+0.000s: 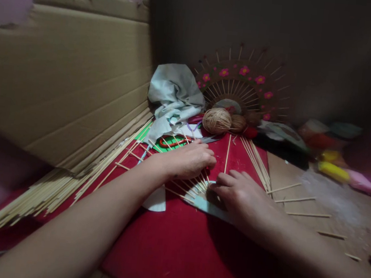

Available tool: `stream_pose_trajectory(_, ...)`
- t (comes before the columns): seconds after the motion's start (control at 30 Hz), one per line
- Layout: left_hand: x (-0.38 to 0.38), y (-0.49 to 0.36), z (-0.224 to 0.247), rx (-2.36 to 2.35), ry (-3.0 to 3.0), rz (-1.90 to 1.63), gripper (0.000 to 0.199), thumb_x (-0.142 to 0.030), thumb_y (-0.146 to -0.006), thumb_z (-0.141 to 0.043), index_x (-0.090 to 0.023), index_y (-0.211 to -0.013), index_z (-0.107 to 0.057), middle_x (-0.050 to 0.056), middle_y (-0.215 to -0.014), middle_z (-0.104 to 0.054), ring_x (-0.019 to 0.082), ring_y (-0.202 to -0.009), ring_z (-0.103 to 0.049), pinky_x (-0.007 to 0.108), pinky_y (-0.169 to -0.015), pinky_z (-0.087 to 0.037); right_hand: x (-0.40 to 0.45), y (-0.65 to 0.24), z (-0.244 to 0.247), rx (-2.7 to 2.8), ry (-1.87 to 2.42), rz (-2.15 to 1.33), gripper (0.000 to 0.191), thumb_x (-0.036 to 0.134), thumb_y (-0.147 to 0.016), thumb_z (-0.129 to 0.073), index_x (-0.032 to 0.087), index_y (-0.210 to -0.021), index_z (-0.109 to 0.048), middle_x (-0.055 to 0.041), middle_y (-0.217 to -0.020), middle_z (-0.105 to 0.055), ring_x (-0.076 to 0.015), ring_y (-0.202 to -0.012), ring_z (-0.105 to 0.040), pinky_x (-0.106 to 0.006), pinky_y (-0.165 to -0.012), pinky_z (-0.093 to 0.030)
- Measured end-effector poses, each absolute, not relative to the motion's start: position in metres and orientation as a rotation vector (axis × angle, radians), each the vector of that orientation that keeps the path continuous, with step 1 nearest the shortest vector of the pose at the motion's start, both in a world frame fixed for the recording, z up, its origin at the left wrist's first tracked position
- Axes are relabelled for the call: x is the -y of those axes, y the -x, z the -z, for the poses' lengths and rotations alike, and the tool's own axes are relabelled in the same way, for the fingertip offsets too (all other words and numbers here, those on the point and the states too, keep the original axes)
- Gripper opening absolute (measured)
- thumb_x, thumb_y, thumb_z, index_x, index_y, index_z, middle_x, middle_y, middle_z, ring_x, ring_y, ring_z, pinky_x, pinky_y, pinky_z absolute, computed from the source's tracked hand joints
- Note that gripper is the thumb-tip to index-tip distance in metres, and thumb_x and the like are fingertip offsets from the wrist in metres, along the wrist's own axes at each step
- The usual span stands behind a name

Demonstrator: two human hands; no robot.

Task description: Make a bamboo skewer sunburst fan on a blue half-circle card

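Thin bamboo sticks (180,195) fan out from a pale half-round piece (211,206) on the red surface. My left hand (196,159) is closed over the sticks, its curled fingers on one whose lower end reaches the pale piece. My right hand (237,192) rests at the right part of that piece. Its thumb and fingers are pinched together near the stick's lower end; what lies between them is hidden. A single stick (227,154) stretches away beyond my right hand. Another pale cut piece (156,199) lies under my left forearm.
A cardboard sheet (89,81) stands at left above a long pile of sticks (45,193). Crumpled cloth (177,88), scissors (212,139), a twine ball (216,120) and a flower-painted stick fan (244,71) are behind. Short sticks (307,214) and a yellow item (334,171) lie right.
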State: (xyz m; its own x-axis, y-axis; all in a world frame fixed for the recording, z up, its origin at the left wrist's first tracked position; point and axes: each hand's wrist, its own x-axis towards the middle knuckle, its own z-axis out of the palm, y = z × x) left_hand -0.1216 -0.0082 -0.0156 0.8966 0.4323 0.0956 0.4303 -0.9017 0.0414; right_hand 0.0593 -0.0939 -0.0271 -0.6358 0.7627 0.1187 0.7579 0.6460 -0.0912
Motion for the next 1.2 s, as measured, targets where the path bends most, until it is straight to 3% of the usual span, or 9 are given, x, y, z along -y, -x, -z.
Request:
stream_pose_trajectory(0.37, 0.008, 0.121, 0.016, -0.694, -3.021, -0.187, 0.02, -0.011, -0.089, -0.047, -0.017, -0.08, -0.064, 0.003, -0.084, -0.065, 0.017, -0.085, -0.054, 0.036, -0.085, -0.029, 0.09, -0.059, 0.024, 2.726, 1.273, -0.095, 0.013, 0.015, -0.081, -0.059, 0.022, -0.081, -0.07, -0.0022, -0.083, -0.06, -0.0171, -0.075, -0.044, -0.032, -0.07, -0.033)
stream_pose_trajectory(0.6, 0.003, 0.123, 0.02, -0.642, -3.03, -0.263, 0.023, -0.01, -0.087, -0.046, -0.018, -0.075, -0.063, 0.002, -0.079, -0.064, 0.015, -0.076, -0.053, 0.035, -0.08, -0.03, 0.088, -0.058, 0.02, 2.751, 1.271, -0.097, 0.023, 0.007, -0.084, -0.053, 0.021, -0.087, -0.071, -0.0034, -0.084, -0.062, -0.0173, -0.076, -0.047, -0.032, -0.069, -0.032)
stream_pose_trajectory(1.0, 0.005, 0.122, 0.019, -0.686, -2.999, -0.241, 0.025, -0.01, -0.085, -0.046, -0.019, -0.072, -0.065, 0.002, -0.078, -0.066, 0.015, -0.077, -0.054, 0.036, -0.079, -0.029, 0.093, -0.055, 0.018, 2.728, 1.343, -0.03, 0.018, 0.011, -0.082, -0.058, 0.023, -0.084, -0.071, -0.002, -0.084, -0.063, -0.0184, -0.078, -0.047, -0.032, -0.065, -0.025)
stream_pose_trajectory(1.2, 0.008, 0.122, 0.015, -0.698, -3.017, -0.207, 0.026, -0.009, -0.084, -0.046, -0.019, -0.073, -0.068, 0.003, -0.081, -0.066, 0.016, -0.08, -0.054, 0.036, -0.08, -0.03, 0.102, -0.061, 0.013, 2.639, 1.321, -0.048, 0.02, 0.014, -0.085, -0.054, 0.022, -0.093, -0.071, -0.0052, -0.086, -0.058, -0.0187, -0.078, -0.049, -0.033, -0.068, -0.031)
